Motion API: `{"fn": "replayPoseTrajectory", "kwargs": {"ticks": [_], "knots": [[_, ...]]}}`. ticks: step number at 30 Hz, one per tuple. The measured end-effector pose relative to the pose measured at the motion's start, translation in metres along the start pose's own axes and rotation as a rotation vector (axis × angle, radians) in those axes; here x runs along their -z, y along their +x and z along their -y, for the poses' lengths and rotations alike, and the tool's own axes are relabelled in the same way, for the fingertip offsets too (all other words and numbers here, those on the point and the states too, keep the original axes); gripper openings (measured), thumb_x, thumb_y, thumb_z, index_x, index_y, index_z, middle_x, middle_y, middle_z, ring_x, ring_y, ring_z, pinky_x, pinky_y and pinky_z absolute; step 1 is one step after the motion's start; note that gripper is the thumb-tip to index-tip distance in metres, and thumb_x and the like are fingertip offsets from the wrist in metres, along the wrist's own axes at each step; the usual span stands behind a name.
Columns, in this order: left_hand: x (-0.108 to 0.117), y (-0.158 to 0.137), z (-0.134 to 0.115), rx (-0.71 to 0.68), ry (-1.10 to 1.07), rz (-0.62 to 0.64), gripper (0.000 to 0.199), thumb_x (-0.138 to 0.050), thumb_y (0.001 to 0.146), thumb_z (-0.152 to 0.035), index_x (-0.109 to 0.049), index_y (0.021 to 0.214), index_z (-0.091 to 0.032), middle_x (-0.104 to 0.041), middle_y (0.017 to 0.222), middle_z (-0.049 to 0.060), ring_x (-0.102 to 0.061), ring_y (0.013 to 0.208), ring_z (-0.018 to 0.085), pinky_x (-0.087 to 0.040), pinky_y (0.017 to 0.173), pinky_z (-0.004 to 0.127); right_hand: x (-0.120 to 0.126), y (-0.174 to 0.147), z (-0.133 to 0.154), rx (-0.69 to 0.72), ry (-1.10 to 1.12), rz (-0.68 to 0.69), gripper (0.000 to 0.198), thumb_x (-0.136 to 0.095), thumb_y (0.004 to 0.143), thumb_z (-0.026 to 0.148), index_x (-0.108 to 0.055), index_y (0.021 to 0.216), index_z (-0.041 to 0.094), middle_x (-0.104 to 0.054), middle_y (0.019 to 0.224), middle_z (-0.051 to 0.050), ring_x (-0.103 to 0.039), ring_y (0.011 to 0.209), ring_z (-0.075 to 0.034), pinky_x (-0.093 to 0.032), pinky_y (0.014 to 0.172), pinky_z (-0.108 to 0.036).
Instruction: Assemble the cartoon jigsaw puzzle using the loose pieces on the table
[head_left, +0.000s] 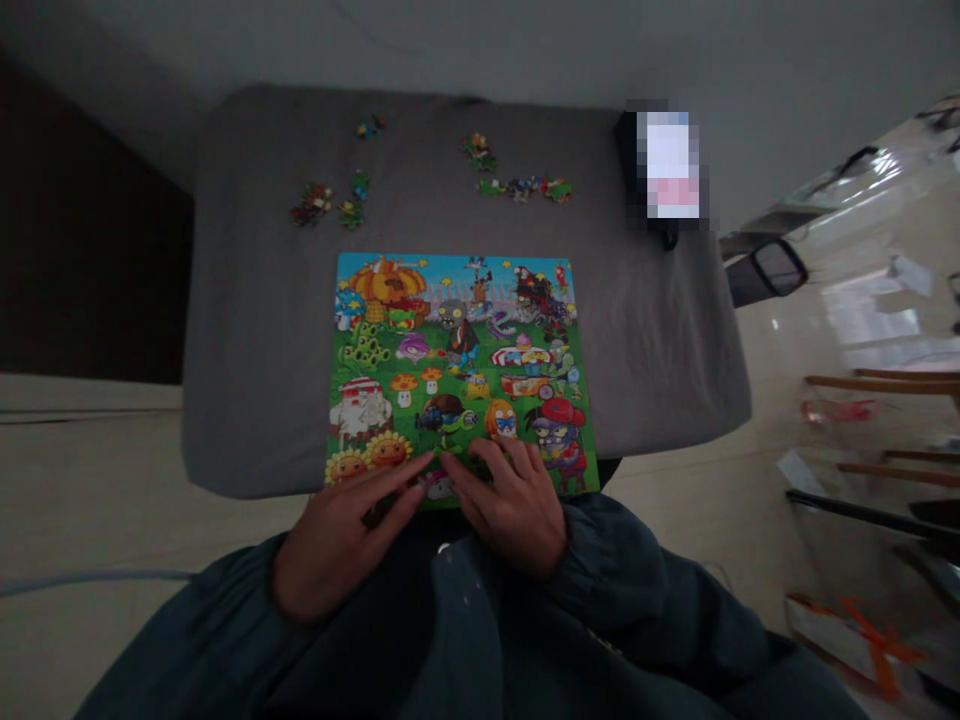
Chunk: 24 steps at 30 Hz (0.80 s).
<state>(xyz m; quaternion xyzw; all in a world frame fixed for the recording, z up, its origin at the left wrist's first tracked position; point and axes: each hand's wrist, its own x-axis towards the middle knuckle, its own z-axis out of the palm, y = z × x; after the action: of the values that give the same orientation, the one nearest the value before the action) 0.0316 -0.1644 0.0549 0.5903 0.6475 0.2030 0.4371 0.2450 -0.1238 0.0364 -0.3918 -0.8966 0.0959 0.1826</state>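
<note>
A colourful cartoon jigsaw puzzle (480, 385) lies flat at the near edge of the grey cloth-covered table. My left hand (349, 530) rests at its bottom edge, fingers stretched out toward the middle, thumb apart. On the bottom centre of the picture lies my right hand (514, 500), its fingers spread and slightly bent, the tips on the surface. The two index fingertips almost meet near a green plant figure. I see nothing held in either hand. Part of the puzzle's bottom edge is hidden beneath my hands.
Loose puzzle pieces lie in small clusters behind the puzzle, at the left (312, 203) and centre right (525, 188). A dark object with a blurred-out lit face (667, 170) stands at the back right of the grey table (262, 330). A wall runs behind.
</note>
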Motion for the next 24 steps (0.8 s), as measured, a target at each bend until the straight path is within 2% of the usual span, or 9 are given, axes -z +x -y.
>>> {"fn": "replayPoseTrajectory", "kwargs": {"ticks": [2, 4, 6, 9, 12, 15, 19, 21, 24], "knots": [[0.005, 0.003, -0.007, 0.172, -0.435, 0.031, 0.050, -0.055, 0.091, -0.054, -0.068, 0.130, -0.025, -0.077, 0.090, 0.005, -0.068, 0.065, 0.017, -0.053, 0.052, 0.025, 0.000, -0.001, 0.002, -0.002, -0.035, -0.001, 0.025, -0.065, 0.093, 0.023, -0.072, 0.117, 0.024, -0.068, 0.105, -0.007, -0.051, 0.098, -0.024, -0.040, 0.078, -0.039], [0.011, 0.007, -0.012, 0.342, -0.854, 0.011, 0.050, -0.046, 0.093, -0.052, -0.066, 0.130, -0.024, -0.076, 0.092, 0.007, -0.069, 0.067, 0.017, -0.054, 0.050, 0.026, -0.001, -0.002, 0.004, 0.015, -0.050, 0.006, 0.027, -0.065, 0.092, 0.022, -0.071, 0.118, 0.026, -0.067, 0.107, -0.007, -0.051, 0.099, -0.024, -0.040, 0.079, -0.038], [0.015, 0.012, -0.015, 0.474, -1.129, -0.030, 0.051, -0.037, 0.095, -0.052, -0.065, 0.128, -0.025, -0.076, 0.112, 0.009, -0.074, 0.091, 0.020, -0.062, 0.068, 0.030, -0.002, -0.003, 0.006, 0.039, -0.037, 0.021, 0.030, -0.065, 0.093, 0.022, -0.069, 0.122, 0.030, -0.067, 0.111, -0.006, -0.051, 0.099, -0.023, -0.041, 0.080, -0.038], [0.018, 0.016, -0.014, 0.523, -1.320, -0.029, 0.054, -0.031, 0.096, -0.056, -0.061, 0.131, -0.028, -0.063, 0.142, 0.006, -0.063, 0.127, 0.022, -0.058, 0.098, 0.036, -0.004, -0.003, 0.008, 0.043, -0.013, 0.022, 0.031, -0.064, 0.094, 0.024, -0.067, 0.123, 0.031, -0.067, 0.113, -0.005, -0.052, 0.098, -0.022, -0.041, 0.081, -0.038], [0.016, 0.017, -0.013, 0.438, -1.325, 0.035, 0.058, -0.026, 0.097, -0.058, -0.053, 0.139, -0.029, -0.052, 0.154, 0.004, -0.050, 0.141, 0.022, -0.047, 0.114, 0.041, -0.004, -0.002, 0.008, 0.031, -0.003, 0.031, 0.025, -0.063, 0.095, 0.026, -0.069, 0.119, 0.028, -0.069, 0.112, -0.005, -0.053, 0.099, -0.024, -0.042, 0.080, -0.040], [0.010, 0.014, -0.016, 0.382, -1.197, 0.063, 0.063, -0.016, 0.098, -0.058, -0.043, 0.149, -0.032, -0.046, 0.158, 0.003, -0.041, 0.147, 0.022, -0.041, 0.118, 0.047, -0.001, -0.001, 0.006, 0.017, 0.128, 0.034, 0.023, -0.060, 0.096, 0.030, -0.069, 0.116, 0.023, -0.070, 0.110, -0.007, -0.056, 0.100, -0.024, -0.045, 0.082, -0.040], [-0.003, 0.007, -0.023, 0.247, -1.058, 0.122, 0.066, -0.011, 0.099, -0.061, -0.044, 0.150, -0.034, -0.038, 0.162, -0.001, -0.026, 0.153, 0.020, -0.028, 0.125, 0.048, 0.001, -0.001, 0.003, -0.061, 0.433, 0.010, 0.044, -0.054, 0.099, 0.034, -0.054, 0.138, 0.014, -0.070, 0.116, -0.010, -0.061, 0.103, -0.022, -0.052, 0.091, -0.038], [-0.010, 0.006, -0.026, 0.186, -1.026, 0.186, 0.065, -0.013, 0.100, -0.061, -0.046, 0.149, -0.035, -0.037, 0.163, -0.002, -0.023, 0.154, 0.020, -0.024, 0.126, 0.048, 0.000, -0.001, 0.002, -0.067, 0.491, 0.023, 0.052, -0.054, 0.099, 0.035, -0.047, 0.145, 0.011, -0.071, 0.114, -0.011, -0.063, 0.100, -0.023, -0.054, 0.090, -0.038], [-0.013, 0.006, -0.024, 0.149, -1.006, 0.184, 0.063, -0.017, 0.100, -0.061, -0.044, 0.151, -0.034, -0.042, 0.161, 0.001, -0.028, 0.153, 0.021, -0.026, 0.126, 0.048, -0.002, -0.002, 0.000, -0.056, 0.470, 0.003, 0.046, -0.055, 0.099, 0.031, -0.052, 0.140, 0.011, -0.073, 0.108, -0.010, -0.063, 0.097, -0.023, -0.055, 0.089, -0.039]]}}
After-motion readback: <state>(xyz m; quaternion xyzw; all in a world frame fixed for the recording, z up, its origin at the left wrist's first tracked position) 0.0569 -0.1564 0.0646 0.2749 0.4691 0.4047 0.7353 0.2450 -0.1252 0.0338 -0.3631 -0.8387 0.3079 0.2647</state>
